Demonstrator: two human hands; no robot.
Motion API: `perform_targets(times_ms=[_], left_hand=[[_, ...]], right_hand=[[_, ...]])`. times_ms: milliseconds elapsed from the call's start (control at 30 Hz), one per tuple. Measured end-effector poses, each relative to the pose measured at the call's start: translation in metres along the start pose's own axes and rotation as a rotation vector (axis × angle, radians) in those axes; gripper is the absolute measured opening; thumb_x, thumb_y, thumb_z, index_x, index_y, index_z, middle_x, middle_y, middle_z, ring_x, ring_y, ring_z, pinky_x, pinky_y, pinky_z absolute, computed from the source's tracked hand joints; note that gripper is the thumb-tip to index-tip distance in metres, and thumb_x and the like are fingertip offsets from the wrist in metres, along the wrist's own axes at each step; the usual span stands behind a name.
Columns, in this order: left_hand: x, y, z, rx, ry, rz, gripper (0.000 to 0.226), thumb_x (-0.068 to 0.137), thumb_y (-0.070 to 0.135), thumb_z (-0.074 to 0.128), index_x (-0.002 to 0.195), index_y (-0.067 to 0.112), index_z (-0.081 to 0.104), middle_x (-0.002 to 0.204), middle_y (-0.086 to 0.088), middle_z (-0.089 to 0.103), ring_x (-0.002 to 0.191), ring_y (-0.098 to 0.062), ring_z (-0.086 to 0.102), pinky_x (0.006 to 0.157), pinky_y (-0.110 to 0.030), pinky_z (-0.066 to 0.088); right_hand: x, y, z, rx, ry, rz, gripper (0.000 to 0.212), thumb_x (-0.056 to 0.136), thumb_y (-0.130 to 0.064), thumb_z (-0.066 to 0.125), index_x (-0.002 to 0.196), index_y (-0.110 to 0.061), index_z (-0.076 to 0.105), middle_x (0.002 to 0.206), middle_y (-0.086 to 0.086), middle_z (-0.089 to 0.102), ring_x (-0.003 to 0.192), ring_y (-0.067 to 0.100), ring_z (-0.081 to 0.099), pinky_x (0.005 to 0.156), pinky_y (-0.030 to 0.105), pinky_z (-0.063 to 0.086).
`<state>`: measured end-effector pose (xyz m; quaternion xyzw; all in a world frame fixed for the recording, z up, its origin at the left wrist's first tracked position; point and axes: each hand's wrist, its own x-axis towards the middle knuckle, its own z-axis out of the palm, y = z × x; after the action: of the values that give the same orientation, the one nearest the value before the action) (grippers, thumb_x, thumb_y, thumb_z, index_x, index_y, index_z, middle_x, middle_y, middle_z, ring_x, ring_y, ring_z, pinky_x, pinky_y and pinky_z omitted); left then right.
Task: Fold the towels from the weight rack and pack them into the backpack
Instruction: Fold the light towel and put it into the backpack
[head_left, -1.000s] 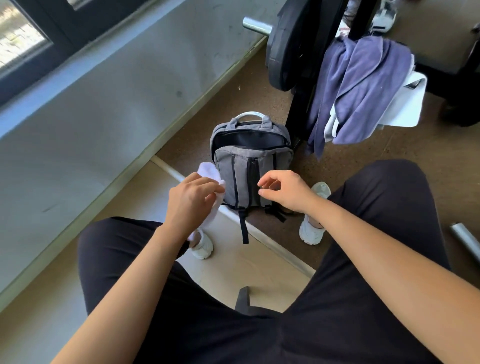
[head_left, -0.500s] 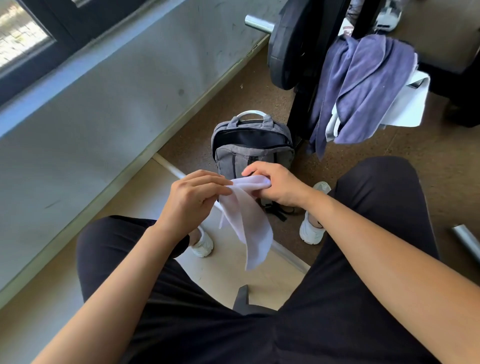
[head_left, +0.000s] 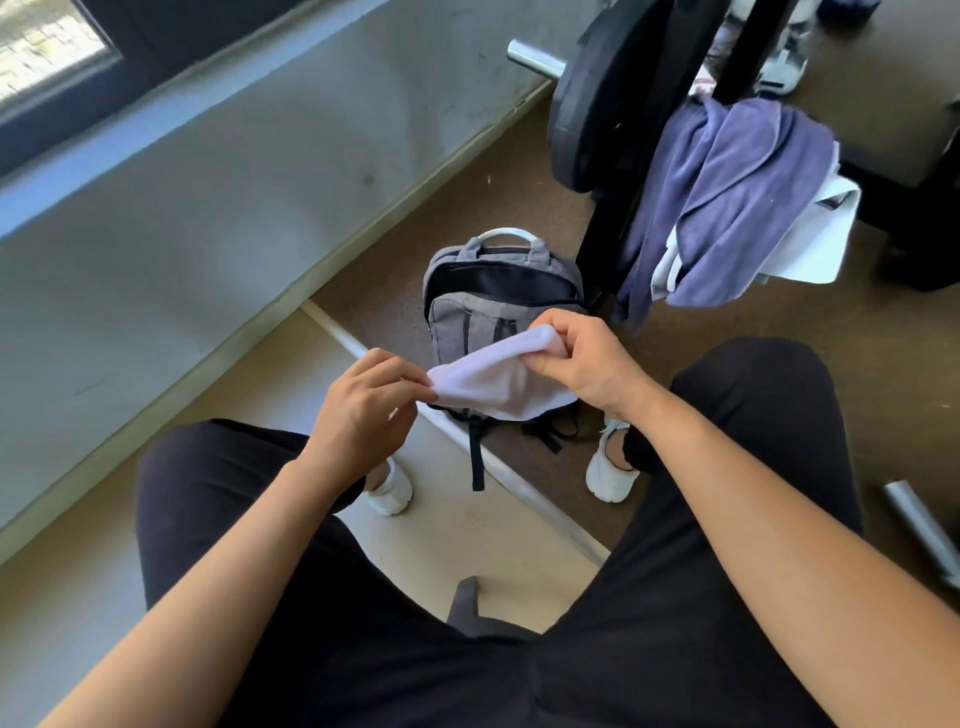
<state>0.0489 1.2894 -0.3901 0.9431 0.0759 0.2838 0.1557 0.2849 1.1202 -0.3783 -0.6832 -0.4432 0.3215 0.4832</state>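
Both hands are closed on one small white towel, which I hold stretched between them. My left hand pinches its left end between thumb and curled fingers. My right hand pinches the right end, fingers curled over a bunched edge, and sits slightly higher than the left. The cloth spans the gap between the two grips, its lower edge sagging in a curve beneath them.

Directly beyond the held towel, the grey backpack stands upright on the floor, its main compartment unzipped and gaping, dark inside. The towel overlaps the pack's front in my view; I cannot tell whether they touch.

Beyond and to the right of my right hand, a purple towel hangs draped on the black weight rack. A white cloth shows under it on its right side. A weight plate sits on the rack, beyond the backpack.

Below the grips, my white shoes rest on the floor either side of the pack's trailing straps.
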Motion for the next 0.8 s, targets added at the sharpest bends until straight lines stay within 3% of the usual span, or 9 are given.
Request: perform_targets(times_ms=[100,167,267,333,433,500,567,667,800], left_hand=[[0.005,0.012,-0.001,-0.228,0.005,-0.284,0.015,0.073,0.012,0.064,0.086,0.012,0.07,0.099,-0.002,0.065,0.09,-0.025,0.063,0.077,-0.044,0.053],[0.014,0.019,0.003,-0.38,-0.067,-0.417,0.04,0.074,0.029,0.069,0.11,0.013,0.065,0.115,-0.002,0.061,0.108,-0.022,0.06,0.092,-0.039,0.052],[0.027,0.024,0.019,-0.338,-0.237,-0.344,0.092,0.069,0.051,0.082,0.148,0.018,0.046,0.15,0.005,0.048,0.138,-0.02,0.043,0.114,-0.036,0.036],[0.034,0.028,0.031,-0.299,-0.32,-0.309,0.108,0.064,0.056,0.083,0.156,0.026,0.036,0.158,0.01,0.039,0.146,-0.019,0.031,0.119,-0.04,0.028],[0.045,0.028,0.041,-0.292,-0.51,-0.304,0.077,0.064,0.051,0.081,0.135,0.037,0.054,0.135,0.015,0.057,0.133,-0.012,0.043,0.106,-0.035,0.03],[0.05,0.027,0.04,-0.262,-0.594,-0.305,0.038,0.068,0.04,0.085,0.098,0.034,0.063,0.089,0.012,0.064,0.088,-0.014,0.058,0.078,-0.034,0.04],[0.047,0.019,0.037,-0.28,-0.621,-0.392,0.031,0.069,0.038,0.087,0.081,0.03,0.06,0.068,0.01,0.055,0.066,-0.014,0.051,0.062,-0.035,0.039],[0.034,0.007,0.029,-0.413,-0.525,-0.565,0.038,0.063,0.044,0.086,0.071,0.016,0.062,0.061,0.007,0.053,0.058,-0.01,0.046,0.057,-0.029,0.036],[0.018,0.007,0.023,-1.007,-0.28,-0.842,0.029,0.074,0.025,0.086,0.097,0.012,0.076,0.089,0.0,0.076,0.083,-0.014,0.07,0.075,-0.025,0.053]], right_hand=[[-0.002,-0.002,-0.001,-0.034,-0.038,-0.029,0.009,0.091,-0.005,0.071,0.092,-0.011,0.064,0.083,-0.009,0.06,0.076,0.0,0.054,0.073,0.013,0.042],[-0.002,-0.003,-0.001,-0.048,-0.074,-0.029,0.009,0.09,-0.006,0.072,0.094,-0.009,0.065,0.084,-0.007,0.061,0.076,0.001,0.054,0.073,0.014,0.042],[-0.005,-0.005,-0.002,-0.04,-0.145,-0.031,0.009,0.091,-0.007,0.073,0.094,-0.009,0.064,0.084,-0.004,0.062,0.075,0.002,0.054,0.071,0.015,0.042],[-0.007,-0.004,-0.002,-0.02,-0.205,-0.02,0.009,0.092,-0.008,0.072,0.094,-0.007,0.064,0.083,-0.002,0.061,0.076,0.004,0.054,0.07,0.017,0.042],[-0.01,-0.002,-0.003,-0.014,-0.282,0.008,0.007,0.092,-0.008,0.072,0.096,-0.01,0.065,0.084,-0.003,0.063,0.078,0.004,0.055,0.072,0.019,0.043],[-0.011,0.0,-0.004,-0.009,-0.289,0.018,0.011,0.092,-0.005,0.071,0.094,-0.014,0.065,0.081,-0.011,0.062,0.075,0.0,0.055,0.07,0.015,0.042],[-0.01,0.004,-0.004,0.007,-0.25,0.037,0.01,0.092,-0.001,0.069,0.096,-0.009,0.065,0.082,-0.01,0.062,0.075,0.0,0.054,0.07,0.014,0.042],[-0.007,0.009,-0.006,0.037,-0.154,0.063,0.007,0.093,-0.003,0.068,0.1,-0.004,0.066,0.086,-0.006,0.062,0.079,0.001,0.056,0.073,0.014,0.043],[-0.005,0.007,-0.003,0.23,-0.025,0.105,0.008,0.095,-0.008,0.066,0.103,-0.007,0.068,0.089,-0.003,0.066,0.085,0.008,0.06,0.076,0.019,0.048]])
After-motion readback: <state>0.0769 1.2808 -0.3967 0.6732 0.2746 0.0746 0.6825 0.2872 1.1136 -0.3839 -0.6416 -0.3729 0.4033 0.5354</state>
